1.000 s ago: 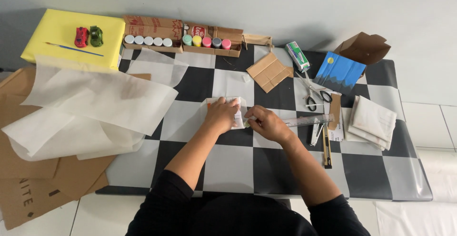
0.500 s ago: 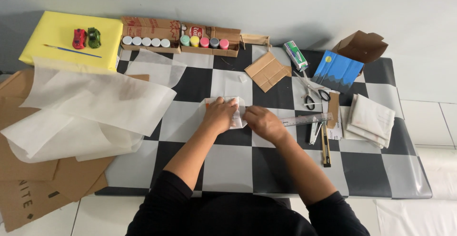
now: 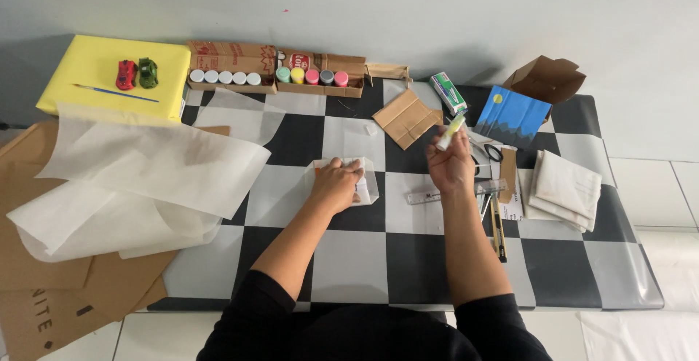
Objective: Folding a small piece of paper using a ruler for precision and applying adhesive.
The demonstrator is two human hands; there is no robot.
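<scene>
My left hand (image 3: pixel 336 183) presses flat on a small parcel wrapped in thin white paper (image 3: pixel 366 184) at the middle of the black-and-white checkered table (image 3: pixel 364 259). Lifted above the table to its right, my right hand (image 3: pixel 451 164) grips a small stick-shaped tube (image 3: pixel 450 133), white with a yellow-green end, pointing up and away. A clear ruler (image 3: pixel 437 195) lies just below that hand.
Large sheets of white tissue paper (image 3: pixel 138 179) and brown cardboard (image 3: pixel 65 288) cover the left. A yellow box (image 3: pixel 87 77) with two toy cars, paint pots (image 3: pixel 269 77) in cardboard trays, scissors (image 3: pixel 489 153), a blue painted card (image 3: pixel 513 117), folded cloth (image 3: pixel 564 190) and a cutter (image 3: pixel 497 230) lie around.
My right hand has left the wrapped parcel, moved right and upward, and now holds the small tube. My left hand stays on the parcel.
</scene>
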